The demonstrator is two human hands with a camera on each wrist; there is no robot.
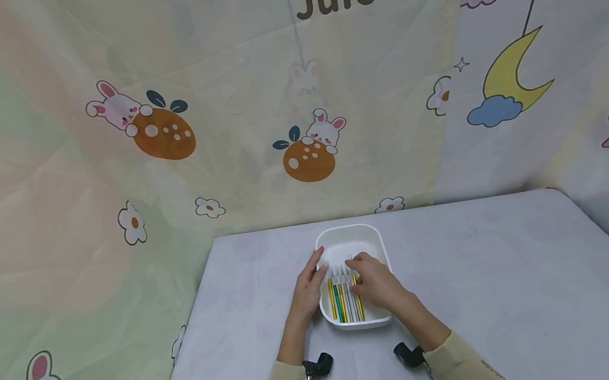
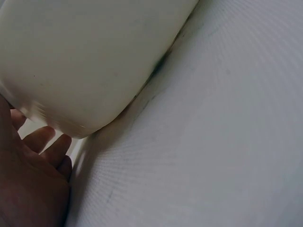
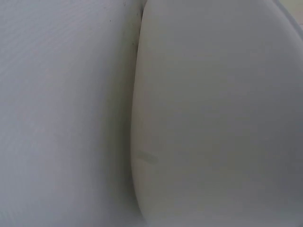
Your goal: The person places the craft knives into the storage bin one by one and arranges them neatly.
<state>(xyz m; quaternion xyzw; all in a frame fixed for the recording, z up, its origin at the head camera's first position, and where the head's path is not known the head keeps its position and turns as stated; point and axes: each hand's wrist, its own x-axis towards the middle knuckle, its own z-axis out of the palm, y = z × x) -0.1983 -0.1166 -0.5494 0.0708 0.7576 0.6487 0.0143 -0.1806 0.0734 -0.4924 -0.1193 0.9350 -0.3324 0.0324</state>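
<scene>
A white rounded tray (image 1: 349,227) stands on the table. In its near half lies a row of slim sticks (image 1: 340,301), yellow, green and silver, with clear upper ends. My left hand (image 1: 309,290) rests along the tray's left side, thumb at the rim. In the left wrist view, the fingers of that hand (image 2: 35,177) touch the outer wall (image 2: 94,56). My right hand (image 1: 378,284) reaches over the right rim, thumb and index finger pinching at a yellow stick (image 1: 360,308) at the row's right end. The right wrist view shows only the tray wall (image 3: 213,113) and tabletop.
The tray sits near the far side of a table with a pale cloth (image 1: 485,295). Behind and to the left hangs a printed curtain (image 1: 235,99). Black wrist devices (image 1: 318,366) sit by both sleeves.
</scene>
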